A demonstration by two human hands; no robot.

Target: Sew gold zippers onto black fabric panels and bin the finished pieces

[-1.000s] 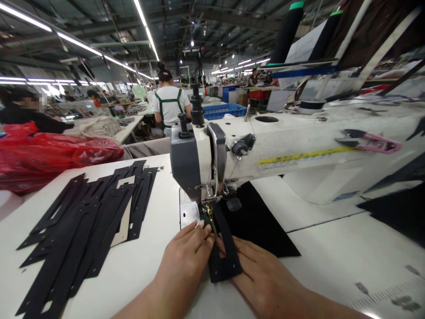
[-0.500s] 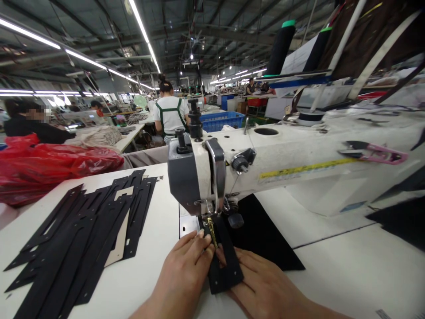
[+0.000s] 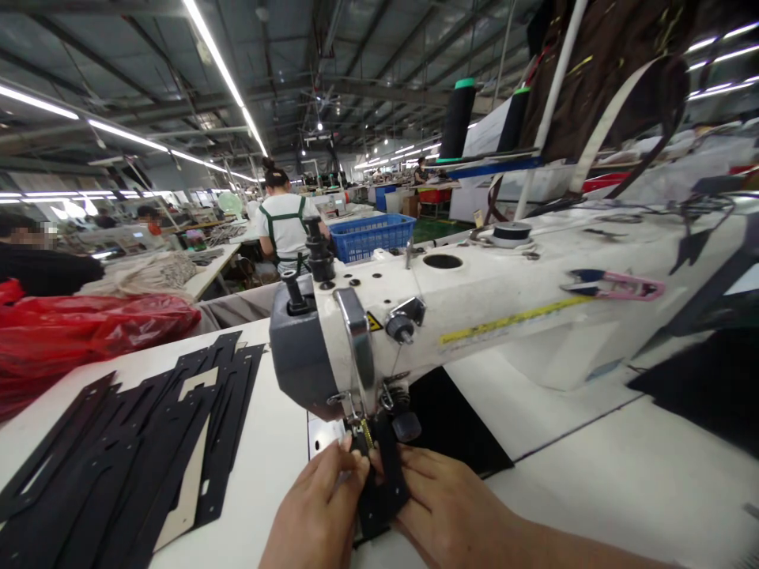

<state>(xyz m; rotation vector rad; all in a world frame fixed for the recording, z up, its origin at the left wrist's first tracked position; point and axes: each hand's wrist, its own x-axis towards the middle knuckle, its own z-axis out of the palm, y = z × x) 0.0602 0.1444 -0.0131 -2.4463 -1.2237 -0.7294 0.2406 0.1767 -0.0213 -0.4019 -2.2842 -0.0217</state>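
Observation:
A black slotted panel [image 3: 384, 496] lies under the needle area of a white sewing machine [image 3: 474, 300]. In its slot shows a gold-toothed zipper [image 3: 367, 433], running up to the presser foot. My left hand [image 3: 323, 506] is closed, thumb and fingers pinching the left edge of the panel beside the zipper. Along the right edge, my right hand [image 3: 444, 494] grips the same panel, its fingertips partly hidden by it. A larger black sheet [image 3: 459, 419] lies flat behind my right hand, under the machine arm.
Several black slotted panels [image 3: 148, 450] are heaped on the left of the white table [image 3: 261, 474]. A red plastic bag [image 3: 107, 324] bulges beyond them. Thread snips [image 3: 617, 284] rest on the machine arm. Further off are a blue basket [image 3: 373, 237] and a seated person [image 3: 285, 217].
The view has tilted and turned, so the machine sits lower and further left in it. Both hands stay on the black panel, which reaches slightly further under the presser foot.

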